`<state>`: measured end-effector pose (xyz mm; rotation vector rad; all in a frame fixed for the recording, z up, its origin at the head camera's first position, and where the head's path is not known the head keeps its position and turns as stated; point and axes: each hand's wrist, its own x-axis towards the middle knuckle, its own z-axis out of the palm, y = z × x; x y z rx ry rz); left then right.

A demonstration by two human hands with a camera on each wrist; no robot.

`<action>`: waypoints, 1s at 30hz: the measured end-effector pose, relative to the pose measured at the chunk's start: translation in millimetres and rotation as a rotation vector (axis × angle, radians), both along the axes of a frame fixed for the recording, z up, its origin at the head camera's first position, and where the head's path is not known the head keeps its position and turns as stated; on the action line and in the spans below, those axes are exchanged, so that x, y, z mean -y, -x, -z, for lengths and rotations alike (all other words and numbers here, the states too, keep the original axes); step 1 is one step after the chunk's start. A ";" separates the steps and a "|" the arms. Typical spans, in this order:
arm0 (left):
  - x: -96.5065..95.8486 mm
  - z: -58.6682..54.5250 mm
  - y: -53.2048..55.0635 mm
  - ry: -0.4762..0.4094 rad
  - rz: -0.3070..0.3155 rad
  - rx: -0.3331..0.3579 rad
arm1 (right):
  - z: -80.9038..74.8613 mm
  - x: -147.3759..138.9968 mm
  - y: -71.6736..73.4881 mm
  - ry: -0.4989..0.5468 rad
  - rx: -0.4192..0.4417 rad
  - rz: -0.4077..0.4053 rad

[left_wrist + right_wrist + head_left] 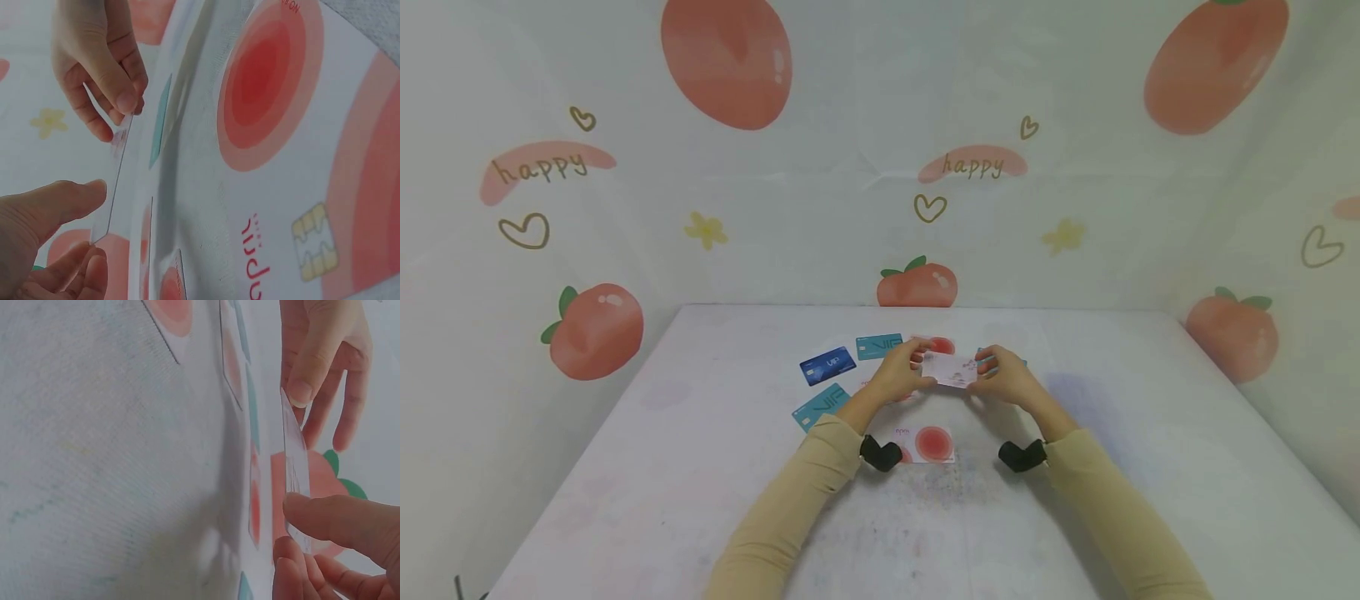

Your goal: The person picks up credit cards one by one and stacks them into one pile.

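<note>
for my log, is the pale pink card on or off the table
Off: left hand and right hand pinch the pale pink card, and both wrist views show it clear of the table.

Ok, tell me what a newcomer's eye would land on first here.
Most likely the big printed red fruits on the white backdrop, the largest at the head view's top. Next, the pale card held up between the left hand and right hand, above the table. Then the dark blue VIP card, lying to their left.
</note>
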<state>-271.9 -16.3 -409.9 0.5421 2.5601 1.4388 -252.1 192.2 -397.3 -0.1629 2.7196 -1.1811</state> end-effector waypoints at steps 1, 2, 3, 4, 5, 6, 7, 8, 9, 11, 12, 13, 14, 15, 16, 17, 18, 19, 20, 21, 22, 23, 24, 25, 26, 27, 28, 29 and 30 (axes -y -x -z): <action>0.3 -0.2 -0.6 0.001 0.003 -0.006 | -0.9 -0.2 -0.5 -0.002 -0.007 -0.001; 0.7 -0.3 -1.1 0.005 0.007 -0.020 | -1.7 -0.3 -1.0 -0.001 -0.012 0.000; 1.2 -0.5 -1.7 0.003 0.010 -0.028 | -2.3 -0.6 -1.5 -0.003 -0.016 -0.003; 1.5 -0.6 -1.9 0.000 0.014 -0.034 | -2.8 -0.8 -2.0 -0.001 -0.021 -0.002; 1.9 -0.6 -2.3 0.001 0.017 -0.039 | -3.2 -1.1 -2.4 0.000 -0.028 -0.003; 2.4 -0.7 -2.6 -0.002 0.021 -0.043 | -3.4 -1.7 -3.0 0.000 -0.033 -0.006; 2.9 -0.8 -3.0 -0.006 0.024 -0.047 | -3.8 -2.0 -3.8 0.004 -0.038 -0.011; 3.3 -1.0 -3.4 -0.012 0.028 -0.050 | -3.9 -2.4 -4.3 0.006 -0.048 -0.014; 3.7 -1.3 -3.9 -0.018 0.029 -0.048 | -4.1 -2.9 -4.9 0.007 -0.056 -0.017; 4.7 -2.2 -4.8 -0.025 0.031 -0.048 | -4.4 -3.5 -6.1 0.012 -0.071 -0.023; 5.3 -2.7 -5.5 -0.032 0.031 -0.046 | -4.7 -3.8 -6.8 0.013 -0.078 -0.027; 5.8 -3.3 -6.2 -0.039 0.031 -0.043 | -5.0 -3.9 -7.5 0.017 -0.083 -0.030; 6.3 -3.9 -6.9 -0.044 0.031 -0.039 | -5.4 -4.1 -8.3 0.020 -0.086 -0.032; 6.8 -4.2 -7.3 -0.049 0.028 -0.032 | -5.6 -4.3 -9.1 0.022 -0.088 -0.032; 7.1 -4.4 -7.5 -0.055 0.029 -0.028 | -6.0 -4.5 -10.0 0.023 -0.091 -0.035; 7.5 -4.5 -7.9 -0.059 0.030 -0.027 | -6.3 -4.7 -10.8 0.025 -0.094 -0.037; 7.9 -4.4 -8.3 -0.060 0.031 -0.028 | -6.6 -5.1 -11.7 0.026 -0.097 -0.041; 8.1 -4.2 -8.5 -0.061 0.031 -0.026 | -6.9 -5.2 -12.6 0.030 -0.098 -0.042; 8.3 -4.1 -8.8 -0.062 0.033 -0.025 | -7.0 -5.4 -13.4 0.032 -0.099 -0.041; 8.4 -4.0 -9.2 -0.064 0.034 -0.022 | -7.2 -5.7 -14.2 0.034 -0.102 -0.044; 8.6 -4.1 -9.8 -0.066 0.036 -0.020 | -7.4 -5.9 -15.0 0.037 -0.103 -0.046; 8.7 -4.3 -10.5 -0.066 0.037 -0.018 | -7.6 -6.0 -15.7 0.040 -0.104 -0.050; 8.9 -4.5 -11.3 -0.068 0.037 -0.015 | -7.8 -5.9 -16.3 0.044 -0.105 -0.052; 8.9 -5.0 -12.0 -0.069 0.037 -0.013 | -7.8 -5.8 -16.9 0.049 -0.104 -0.051; 9.1 -5.5 -12.8 -0.069 0.037 -0.014 | -7.9 -5.9 -17.3 0.051 -0.104 -0.048; 9.3 -5.9 -13.7 -0.068 0.037 -0.017 | -8.1 -6.1 -17.9 0.053 -0.106 -0.052; 9.5 -6.2 -14.3 -0.067 0.038 -0.020 | -8.1 -6.3 -18.1 0.054 -0.107 -0.053; 9.7 -6.6 -15.0 -0.065 0.038 -0.023 | -8.4 -6.3 -18.5 0.054 -0.109 -0.056; 10.1 -6.8 -15.6 -0.064 0.038 -0.025 | -8.5 -6.3 -18.9 0.054 -0.109 -0.054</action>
